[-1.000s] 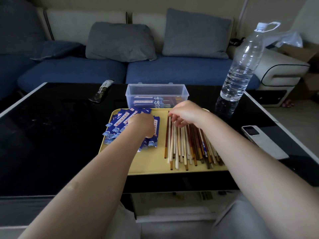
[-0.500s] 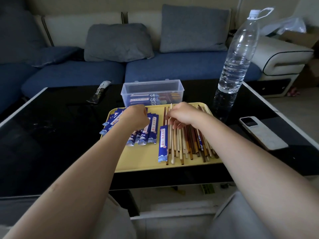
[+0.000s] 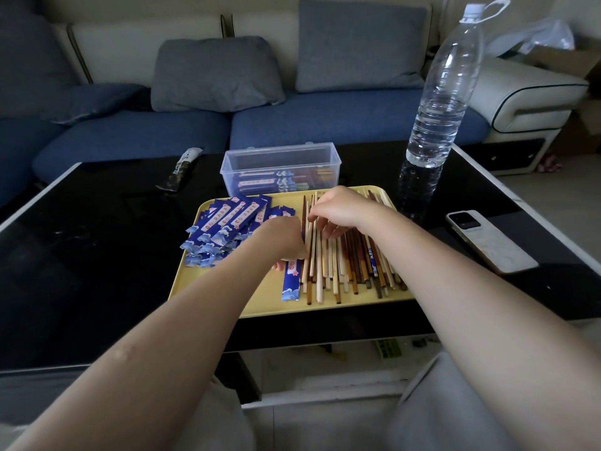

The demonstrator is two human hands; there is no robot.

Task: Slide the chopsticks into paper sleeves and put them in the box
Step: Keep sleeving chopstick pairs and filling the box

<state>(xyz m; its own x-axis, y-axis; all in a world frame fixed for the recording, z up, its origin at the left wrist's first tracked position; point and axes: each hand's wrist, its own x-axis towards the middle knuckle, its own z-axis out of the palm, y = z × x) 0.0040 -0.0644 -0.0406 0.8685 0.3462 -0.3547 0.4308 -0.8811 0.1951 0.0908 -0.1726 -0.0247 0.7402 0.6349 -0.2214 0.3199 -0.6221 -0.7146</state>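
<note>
A yellow tray (image 3: 227,297) lies on the black table. On its left side sits a pile of blue paper sleeves (image 3: 224,226); on its right lie several loose wooden chopsticks (image 3: 351,268), light and dark. My left hand (image 3: 283,242) is closed on one blue sleeve (image 3: 290,283), whose lower end sticks out beside the chopsticks. My right hand (image 3: 341,213) rests on top of the pile, fingertips pinching a light chopstick (image 3: 313,252) at its far end. Behind the tray stands a clear plastic box (image 3: 279,159) holding a few sleeved chopsticks.
A tall water bottle (image 3: 439,102) stands right of the box. A white phone (image 3: 487,242) lies near the table's right edge. A dark wrapper (image 3: 180,169) lies at the back left. A blue sofa with grey cushions runs behind the table.
My left hand left the sleeve pile and moved right with one sleeve, up against the chopsticks. My right hand stayed on the chopsticks, fingers working at one. The camera shifted closer.
</note>
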